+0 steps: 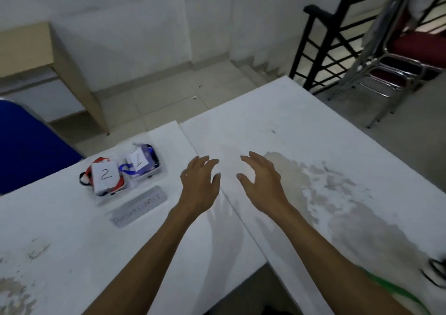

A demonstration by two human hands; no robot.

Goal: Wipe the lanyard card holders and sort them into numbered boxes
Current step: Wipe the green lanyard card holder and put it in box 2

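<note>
Two small clear boxes stand side by side on the left white table. Box 2 [106,176] carries a paper label "2" and holds red and black lanyards. Box 1 [142,164] carries a label "1" and holds blue lanyards. My left hand [200,182] and my right hand [261,177] hover palm down over the seam between the two tables, to the right of the boxes, fingers spread and relaxed, holding nothing. A green lanyard [391,288] and a black clip lie blurred at the bottom right edge.
A grey paper strip with handwriting [138,206] lies in front of the boxes. The right table [313,146] has worn, stained patches. A blue chair [29,146] stands at the left, stacked red chairs [398,56] and a black railing at the back right.
</note>
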